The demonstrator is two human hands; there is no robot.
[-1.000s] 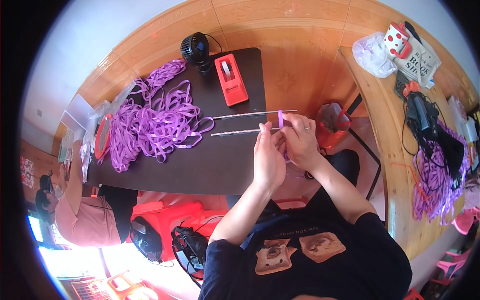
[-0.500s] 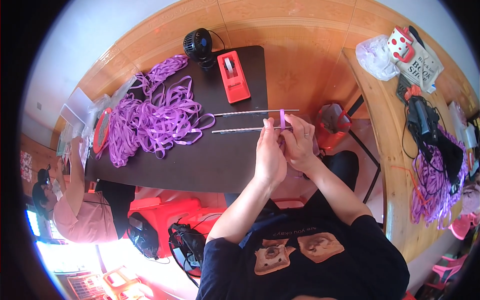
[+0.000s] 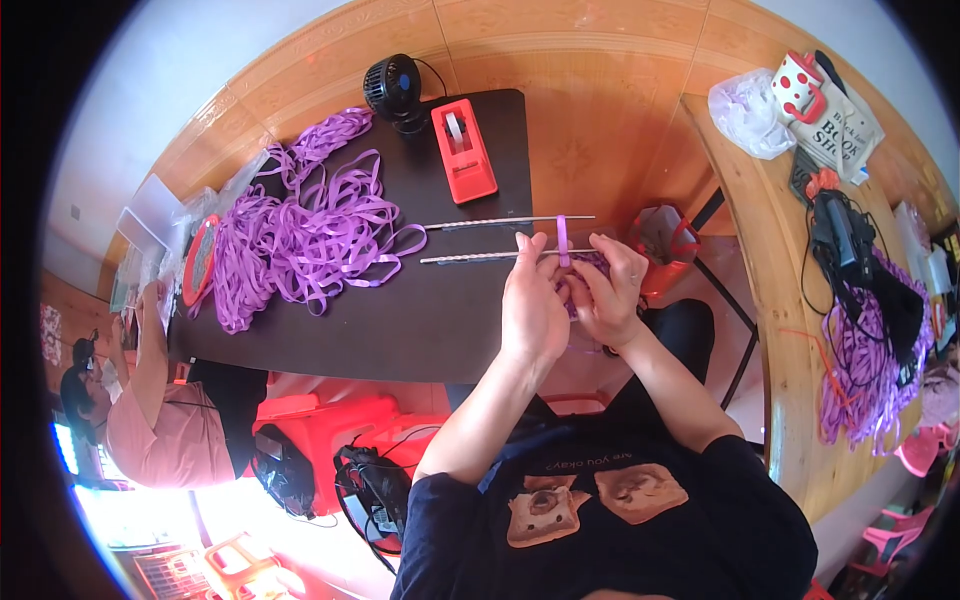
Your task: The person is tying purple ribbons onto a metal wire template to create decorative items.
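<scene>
Two thin, twisted metal rods jut past the right edge of the dark table, the far rod and the near rod running side by side. A loop of purple ribbon is wrapped around both near their right ends. Just below the near rod, my left hand is closed on purple ribbon, its thumb raised next to that rod. My right hand is closed on the ribbon beside it, with its index finger extended at the rod's end. More purple ribbon gathers between the hands, partly hidden by the fingers.
A loose heap of purple ribbon covers the table's left part. Behind the rods stand a red tape dispenser and a small black fan. A wooden table is on the right, a red bin between. Another person sits at left.
My right hand has shifted slightly down and right, its index finger opening outward. The ribbon loop now shows clearly around both rods. My left hand has moved slightly left.
</scene>
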